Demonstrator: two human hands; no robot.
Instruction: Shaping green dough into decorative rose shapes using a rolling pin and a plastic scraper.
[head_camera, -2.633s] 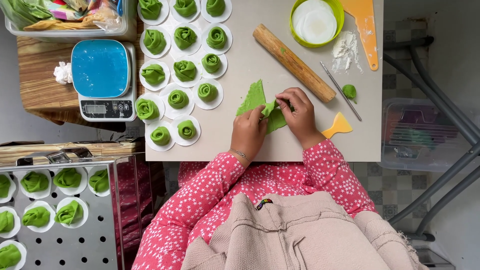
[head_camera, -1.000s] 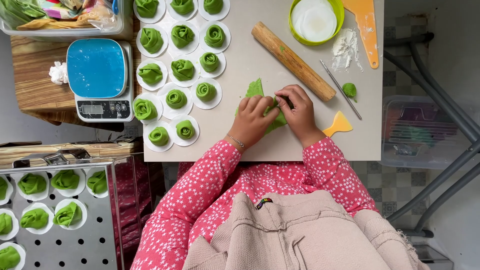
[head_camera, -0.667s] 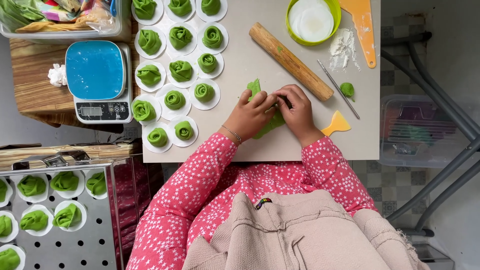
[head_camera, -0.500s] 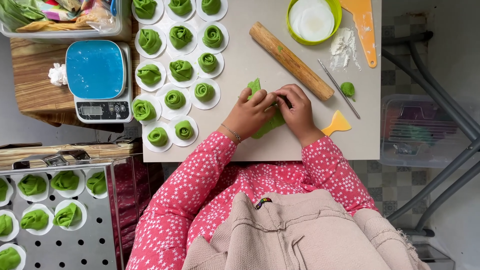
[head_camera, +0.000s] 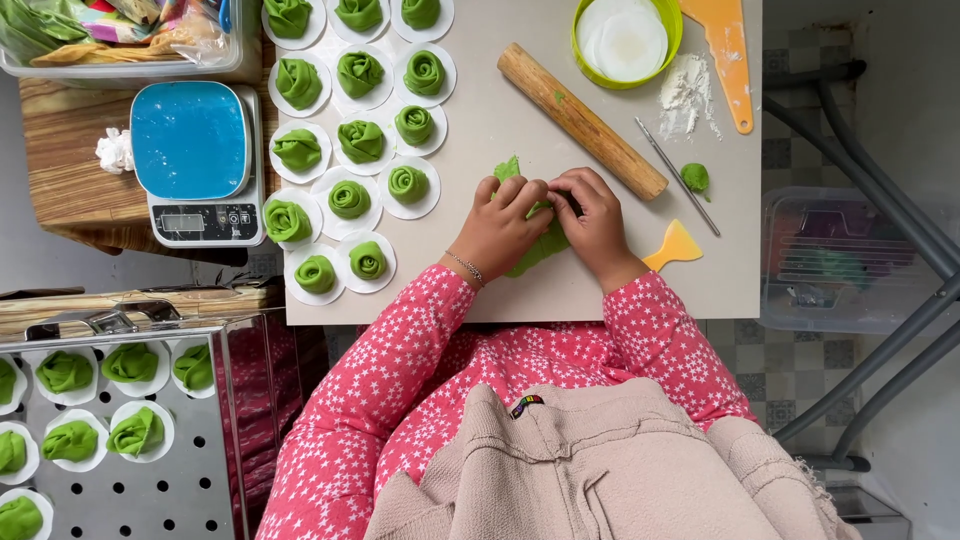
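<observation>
Both hands, left (head_camera: 497, 227) and right (head_camera: 592, 222), pinch the green dough (head_camera: 535, 250), fingers curled close. It looks soft and tearable; best held lightly at its edges.

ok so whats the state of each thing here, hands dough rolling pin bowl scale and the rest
left hand: pressed on the green dough sheet
right hand: pressed on it too, fingers curled
green dough sheet: partly folded under both hands
rolling pin: lying idle on the table
green bowl: holds white discs
scale: nothing on its blue pan
rolled green pieces: finished, each on a white disc
</observation>
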